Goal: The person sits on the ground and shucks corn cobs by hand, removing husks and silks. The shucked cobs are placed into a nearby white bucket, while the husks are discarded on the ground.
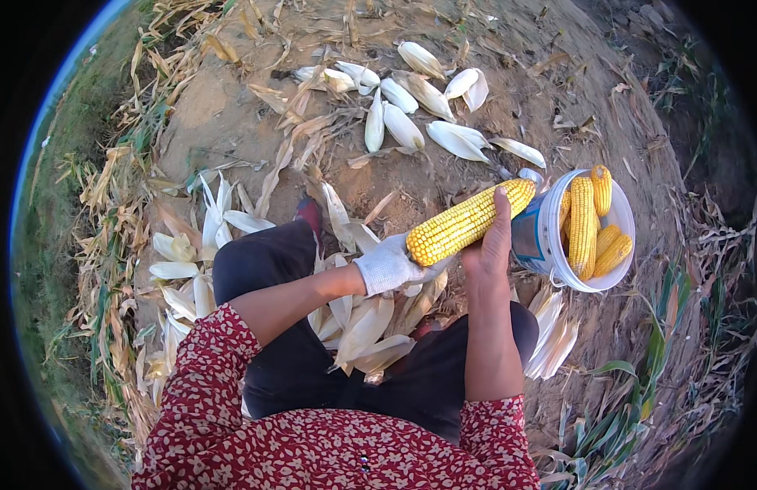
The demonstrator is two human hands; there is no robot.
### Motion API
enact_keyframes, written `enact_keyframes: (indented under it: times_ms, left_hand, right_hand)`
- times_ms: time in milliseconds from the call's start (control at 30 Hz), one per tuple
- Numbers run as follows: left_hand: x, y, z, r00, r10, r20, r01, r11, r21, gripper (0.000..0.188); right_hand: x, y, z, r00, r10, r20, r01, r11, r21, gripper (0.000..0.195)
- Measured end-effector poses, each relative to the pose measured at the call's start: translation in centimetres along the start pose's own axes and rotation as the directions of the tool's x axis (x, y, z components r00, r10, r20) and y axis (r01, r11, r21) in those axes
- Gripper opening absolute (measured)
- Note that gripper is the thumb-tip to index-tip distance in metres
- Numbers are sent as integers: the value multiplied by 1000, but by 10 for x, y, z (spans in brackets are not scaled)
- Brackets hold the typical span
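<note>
A husked ear of yellow corn (464, 226) lies slanted across both my hands, its far end close to the bucket. My left hand (391, 264), in a white knit glove, supports the near end from below. Bare, my right hand (492, 245) grips the ear nearer its far end, with the thumb on top. Just to the right, a white plastic bucket (541, 236) with a blue panel leans with its mouth towards me. Inside it are several husked ears of corn (580, 226).
Several ears in pale husks (403, 125) lie on the soil ahead. Stripped husks (366, 324) are heaped between my legs, with more husks (216, 214) at left. Dry stalks and leaves (118, 245) line the left side; green corn leaves (654, 349) lie at lower right.
</note>
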State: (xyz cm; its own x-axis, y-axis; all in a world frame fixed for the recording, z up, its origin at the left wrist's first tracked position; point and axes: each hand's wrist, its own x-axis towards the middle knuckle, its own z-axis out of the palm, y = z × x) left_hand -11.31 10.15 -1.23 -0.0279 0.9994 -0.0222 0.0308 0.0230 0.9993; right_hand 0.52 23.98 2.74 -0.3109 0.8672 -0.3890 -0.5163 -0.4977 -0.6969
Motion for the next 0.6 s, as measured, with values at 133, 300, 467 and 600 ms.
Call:
enact_keyframes:
  times_ms: [133,300,467,600]
  left_hand:
    - [-30,23,-1,880,-334,338,-74,606,792,27]
    - [-77,-64,-17,485,-714,506,-238,449,861,56]
    - [-122,-104,-47,344,-745,572,-54,593,804,79]
    - [-82,-52,-20,632,-588,505,-190,515,836,43]
  right_hand:
    - [-15,-10,15,976,-67,207,153,889,-431,37]
    - [-24,-34,22,887,-302,350,458,477,-750,52]
    - [-8,-149,-3,679,-651,339,624,270,-733,47]
    - [35,-257,-68,698,-692,187,206,-55,-977,69]
